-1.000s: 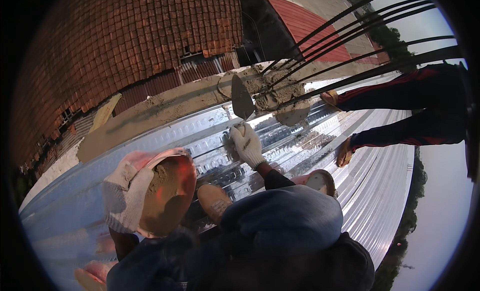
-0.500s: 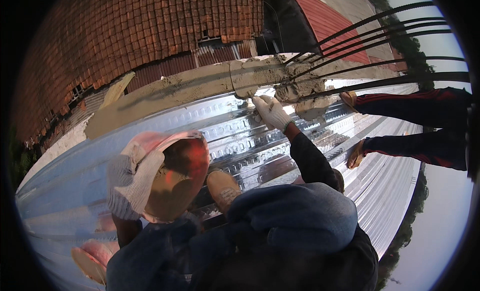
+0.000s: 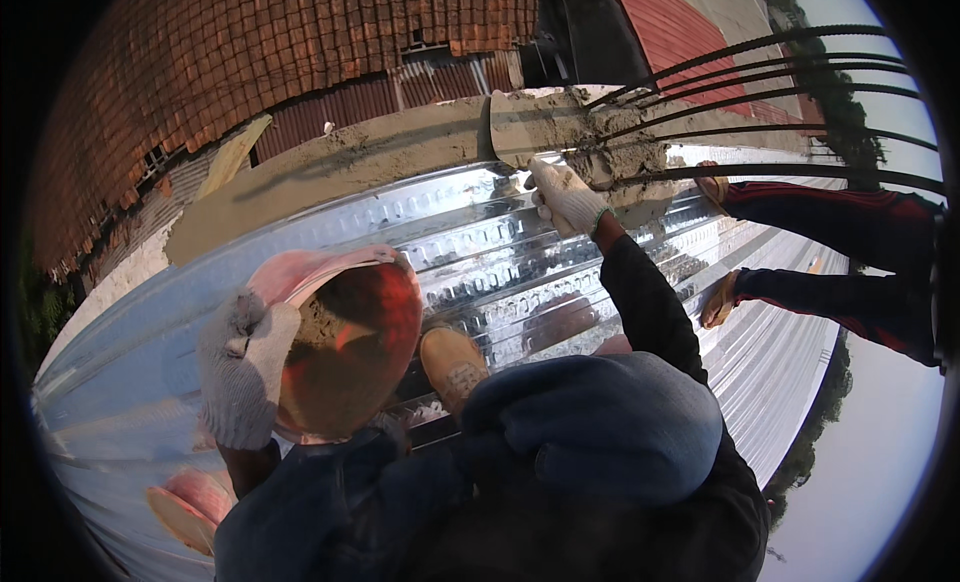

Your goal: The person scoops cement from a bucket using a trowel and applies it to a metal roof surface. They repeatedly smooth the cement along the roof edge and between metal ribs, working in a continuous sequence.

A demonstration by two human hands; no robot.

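Ribbed metal decking (image 3: 470, 222) meets a mortar strip (image 3: 375, 147). The right hand (image 3: 567, 197) grasps a trowel (image 3: 512, 134), its blade over that strip; smoothing seems in hand, and the next move probably calls for a level stroke. The left hand (image 3: 245, 367) clasps the tilted bucket (image 3: 288, 272), fingertips hard to make out. The trowel's handle is mostly hidden; a co-worker's 2 legs (image 3: 835, 224) are cut off.

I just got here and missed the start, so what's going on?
A person in knitted gloves is at work with mortar. The right hand grips a trowel, its blade at the mortar strip near the steel bars. The left hand holds a red bucket by its rim, with mortar inside. Another person's legs show at the right, on corrugated metal sheeting.
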